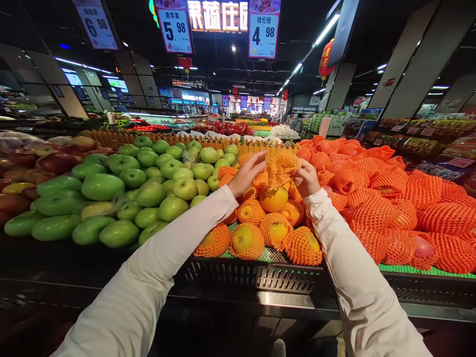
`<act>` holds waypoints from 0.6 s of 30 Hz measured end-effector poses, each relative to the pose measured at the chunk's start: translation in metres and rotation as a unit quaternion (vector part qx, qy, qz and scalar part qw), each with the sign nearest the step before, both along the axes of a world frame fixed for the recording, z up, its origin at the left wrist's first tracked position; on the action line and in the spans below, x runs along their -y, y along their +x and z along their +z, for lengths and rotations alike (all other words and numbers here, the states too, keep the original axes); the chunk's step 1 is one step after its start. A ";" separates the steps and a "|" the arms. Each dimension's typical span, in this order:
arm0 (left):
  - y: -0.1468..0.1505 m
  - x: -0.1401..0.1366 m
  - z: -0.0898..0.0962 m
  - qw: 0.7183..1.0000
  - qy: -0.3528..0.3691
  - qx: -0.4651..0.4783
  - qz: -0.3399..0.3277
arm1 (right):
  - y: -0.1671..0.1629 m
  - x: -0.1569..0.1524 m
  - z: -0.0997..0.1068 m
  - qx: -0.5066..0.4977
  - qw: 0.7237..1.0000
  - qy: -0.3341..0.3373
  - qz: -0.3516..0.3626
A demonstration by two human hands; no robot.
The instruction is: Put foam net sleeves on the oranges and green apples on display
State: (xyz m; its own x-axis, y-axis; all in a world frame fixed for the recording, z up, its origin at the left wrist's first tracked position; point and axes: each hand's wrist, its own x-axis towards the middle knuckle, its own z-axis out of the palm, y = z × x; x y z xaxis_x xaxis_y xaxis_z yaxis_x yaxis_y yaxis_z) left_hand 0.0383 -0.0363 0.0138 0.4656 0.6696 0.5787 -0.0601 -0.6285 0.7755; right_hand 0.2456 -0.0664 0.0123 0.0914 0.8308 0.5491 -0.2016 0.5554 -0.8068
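Note:
My right hand (308, 177) pinches the edge of a crumpled orange foam fruit net (281, 168), which is held up over the pile. My left hand (247, 173) is at the net's other side, its fingers stretched out and a little apart; whether the fingertips touch the net is unclear. Just below the net rests a bare orange (274, 199), its top partly covered by it. Around it lie several oranges in the same kind of foam nets, among them a netted orange (243, 240) at the front of the black slotted crate (223, 274).
Green apples (159, 191) are heaped on the left, red apples (61, 159) beyond them. On the right is a large pile of fruit in red-orange nets (386, 208). A low yellow picket divider (256, 148) runs behind. Price signs (264, 29) hang overhead.

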 end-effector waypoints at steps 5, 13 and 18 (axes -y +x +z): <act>0.005 -0.001 -0.002 1.000 -0.002 -0.010 -0.019 | -0.007 0.009 0.000 0.042 0.996 -0.034 0.065; 0.005 0.001 0.001 1.000 0.008 -0.012 0.026 | -0.007 0.006 -0.001 0.043 0.996 -0.047 0.060; 0.004 0.006 0.004 0.996 0.025 -0.089 0.016 | -0.001 0.005 0.000 -0.024 0.994 -0.048 0.091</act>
